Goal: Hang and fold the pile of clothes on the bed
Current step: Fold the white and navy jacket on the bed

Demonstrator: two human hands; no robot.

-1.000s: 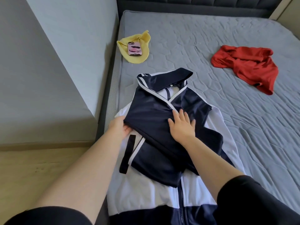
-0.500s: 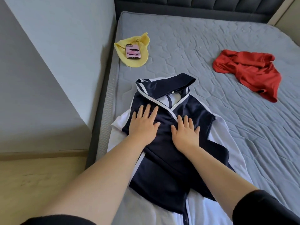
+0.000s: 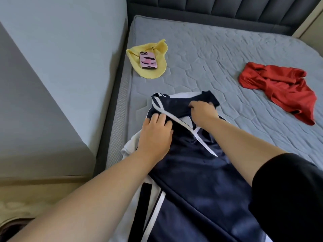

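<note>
Both hands have slid up the navy jacket (image 3: 192, 172) (right hand (image 3: 203, 113) gripping collar).

No readable text, labels, brands or numbers appear anywhere.

The right hand (image 3: 201, 113), pressed flat on the middle of the navy jacket (image 3: 188, 172) half a second ago, is now moved up and closed on its dark collar (image 3: 181, 103). The left hand (image 3: 155, 135) is shifted up to the white-striped shoulder, fingers (image 3: 157, 118) curled.
</note>
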